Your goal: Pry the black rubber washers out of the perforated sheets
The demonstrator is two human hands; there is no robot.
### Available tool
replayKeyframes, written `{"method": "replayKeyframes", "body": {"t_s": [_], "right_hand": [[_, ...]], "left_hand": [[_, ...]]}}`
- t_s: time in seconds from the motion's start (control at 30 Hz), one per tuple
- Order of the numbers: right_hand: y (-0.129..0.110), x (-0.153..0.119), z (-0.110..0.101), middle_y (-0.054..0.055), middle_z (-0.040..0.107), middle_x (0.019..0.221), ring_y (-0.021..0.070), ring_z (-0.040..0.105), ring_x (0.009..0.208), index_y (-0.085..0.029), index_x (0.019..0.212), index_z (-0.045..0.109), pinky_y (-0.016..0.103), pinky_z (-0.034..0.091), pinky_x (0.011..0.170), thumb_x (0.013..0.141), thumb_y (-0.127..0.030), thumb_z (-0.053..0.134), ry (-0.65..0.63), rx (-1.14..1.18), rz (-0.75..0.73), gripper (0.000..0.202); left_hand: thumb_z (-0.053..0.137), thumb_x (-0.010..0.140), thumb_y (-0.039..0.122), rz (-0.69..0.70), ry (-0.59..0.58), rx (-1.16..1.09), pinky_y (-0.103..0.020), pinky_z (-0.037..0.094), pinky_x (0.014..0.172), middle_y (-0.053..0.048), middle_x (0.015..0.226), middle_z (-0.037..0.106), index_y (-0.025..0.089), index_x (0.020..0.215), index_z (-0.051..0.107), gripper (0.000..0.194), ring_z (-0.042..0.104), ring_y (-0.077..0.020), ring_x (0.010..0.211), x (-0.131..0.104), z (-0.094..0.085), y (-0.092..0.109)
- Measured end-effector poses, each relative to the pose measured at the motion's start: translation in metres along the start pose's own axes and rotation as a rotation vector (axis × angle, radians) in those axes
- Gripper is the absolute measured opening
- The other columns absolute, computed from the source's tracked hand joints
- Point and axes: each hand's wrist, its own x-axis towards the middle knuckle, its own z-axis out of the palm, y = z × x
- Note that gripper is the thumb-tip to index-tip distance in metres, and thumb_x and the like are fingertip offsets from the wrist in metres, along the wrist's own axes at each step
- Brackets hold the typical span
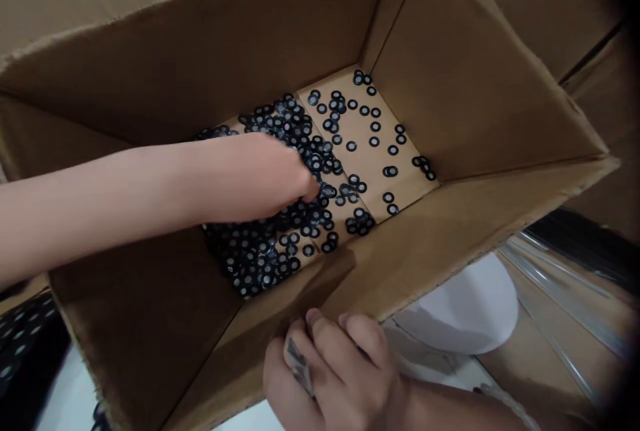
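A deep cardboard box [320,277] stands before me, its top open. Small flat black rings with pale centres [250,244] lie heaped over the left part of its floor and scattered thinly towards the right. My left hand [265,174] reaches down from the left into the heap, fingers curled together; what they hold, if anything, is hidden. At the near wall my right hand [333,371] is closed over the rim, its fingertips bent inside. A grey strip [299,365] is wrapped around one of its fingers.
Outside the box, a white rounded sheet [470,307] and clear plastic strips [565,277] lie at the right. Dotted black material [25,344] shows at the lower left. More cardboard [530,4] surrounds the box at the back and right.
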Motion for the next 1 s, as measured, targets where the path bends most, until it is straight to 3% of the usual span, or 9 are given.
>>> {"method": "replayKeyframes", "body": {"t_s": [0.03,0.13,0.23,0.33,0.53,0.7,0.83,1.0], "right_hand": [[0.000,0.000,0.000,-0.003,0.064,0.062,0.0112,0.055,0.061,-0.017,0.071,0.063,0.034,0.029,0.060,0.088,-0.015,0.054,0.001,0.001,-0.008,0.018],[0.001,0.002,0.001,-0.002,0.067,0.063,0.0117,0.056,0.061,-0.018,0.064,0.055,0.033,0.029,0.060,0.085,-0.012,0.055,0.034,-0.003,-0.018,0.022],[0.001,0.003,0.000,-0.001,0.067,0.064,0.0111,0.057,0.062,-0.018,0.062,0.048,0.033,0.031,0.061,0.085,-0.010,0.053,0.035,-0.003,-0.017,0.024],[0.002,0.003,0.000,-0.003,0.066,0.062,0.0104,0.056,0.060,-0.019,0.062,0.046,0.033,0.031,0.062,0.086,-0.012,0.050,0.037,0.006,-0.013,0.026],[0.005,0.001,0.001,-0.003,0.069,0.065,0.0106,0.057,0.063,-0.019,0.070,0.051,0.033,0.030,0.062,0.085,-0.010,0.049,0.034,-0.035,-0.072,0.017],[0.002,-0.001,0.002,-0.001,0.069,0.065,0.0115,0.055,0.061,-0.018,0.067,0.059,0.033,0.031,0.062,0.085,-0.013,0.055,0.035,-0.011,-0.029,0.019],[-0.002,-0.003,-0.002,0.000,0.071,0.069,0.0130,0.056,0.066,-0.017,0.075,0.068,0.034,0.033,0.065,0.084,-0.017,0.061,-0.013,-0.010,0.004,0.011],[0.001,-0.004,-0.006,0.002,0.071,0.074,0.0126,0.057,0.067,-0.016,0.077,0.069,0.033,0.034,0.065,0.087,-0.016,0.053,-0.048,0.022,-0.041,0.018]], "left_hand": [[0.047,0.083,0.001,0.107,-0.052,0.089,-0.036,0.050,0.077,0.000,0.076,0.065,0.013,0.089,0.067,0.024,0.062,-0.0184,0.073,0.015,-0.001,0.001],[0.038,0.096,0.008,0.242,0.001,0.069,-0.038,0.046,0.088,-0.007,0.089,0.068,0.012,0.095,0.068,0.030,0.063,-0.0209,0.091,0.051,0.006,0.008],[0.037,0.095,0.002,0.292,0.030,0.014,-0.036,0.043,0.093,-0.009,0.093,0.069,0.012,0.094,0.069,0.033,0.061,-0.0194,0.096,0.066,0.019,0.009],[0.040,0.095,0.003,0.252,0.068,-0.073,-0.034,0.045,0.090,-0.008,0.095,0.070,0.010,0.092,0.068,0.030,0.061,-0.0180,0.095,0.066,0.026,0.004],[0.030,0.100,0.011,0.206,0.088,-0.234,-0.016,0.048,0.069,0.005,0.100,0.072,0.017,0.120,0.054,0.032,0.063,-0.0041,0.080,0.067,0.024,-0.005],[0.046,0.084,0.001,0.216,0.081,-0.047,-0.038,0.047,0.086,0.000,0.076,0.068,0.022,0.084,0.066,0.028,0.060,-0.0187,0.080,0.056,0.025,-0.005],[0.061,0.084,0.015,0.291,0.024,0.039,-0.035,0.048,0.071,-0.001,0.082,0.068,0.025,0.088,0.067,0.012,0.061,-0.0221,0.078,0.049,0.035,0.005],[0.078,0.076,0.030,0.435,-0.042,0.077,-0.036,0.049,0.077,-0.002,0.105,0.068,0.027,0.092,0.068,0.019,0.060,-0.0245,0.100,0.068,0.056,0.027]]}}
